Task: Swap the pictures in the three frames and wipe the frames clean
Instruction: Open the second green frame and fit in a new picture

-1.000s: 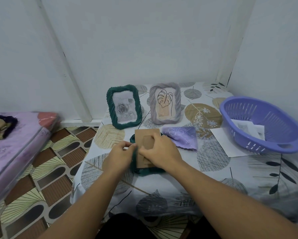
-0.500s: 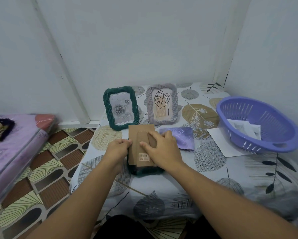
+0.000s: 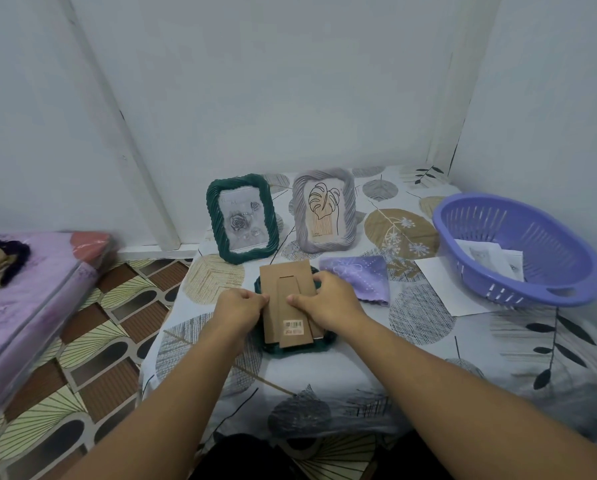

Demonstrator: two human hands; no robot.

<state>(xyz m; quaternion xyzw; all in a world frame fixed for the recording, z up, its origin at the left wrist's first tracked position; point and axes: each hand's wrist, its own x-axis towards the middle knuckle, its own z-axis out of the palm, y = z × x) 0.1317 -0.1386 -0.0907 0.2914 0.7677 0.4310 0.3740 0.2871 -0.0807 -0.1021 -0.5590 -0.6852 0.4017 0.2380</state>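
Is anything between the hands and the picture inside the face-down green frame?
Yes. The brown backing board with its fold-out stand covers the back of the face-down green frame, hiding the picture. The left hand pinches the board's left edge; the right hand grips its right side.

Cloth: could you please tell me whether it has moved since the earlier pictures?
No. The cloth still lies just in front of the grey frame.

A home bedroom: a mattress (image 3: 30, 289) on patterned flooring (image 3: 93, 341) beside a cloth-covered table (image 3: 428, 358) in a white-walled corner.
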